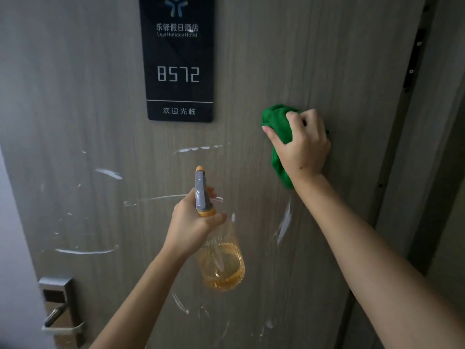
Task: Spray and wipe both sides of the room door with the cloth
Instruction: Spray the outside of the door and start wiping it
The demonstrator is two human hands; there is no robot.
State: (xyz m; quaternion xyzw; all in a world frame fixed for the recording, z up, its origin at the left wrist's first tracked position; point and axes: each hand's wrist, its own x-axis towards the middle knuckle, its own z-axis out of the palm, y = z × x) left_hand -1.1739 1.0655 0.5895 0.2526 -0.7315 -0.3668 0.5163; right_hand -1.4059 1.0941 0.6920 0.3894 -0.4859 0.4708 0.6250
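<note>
The grey wood-grain room door (pixel 289 59) fills the view, streaked with white foam lines across its lower half. My right hand (pixel 303 144) presses a bunched green cloth (pixel 278 129) flat against the door, right of the number plate. Lower and to the left, my left hand (pixel 191 222) grips the neck of a clear spray bottle (pixel 221 260) holding yellow liquid. Its grey and orange trigger head (pixel 202 192) points up at the door.
A black plate (pixel 178 59) reading 8572 is fixed high on the door. A metal lock with a lever handle (pixel 59 308) sits at the lower left. The door frame and a dark hinge strip (pixel 415 54) run down the right side.
</note>
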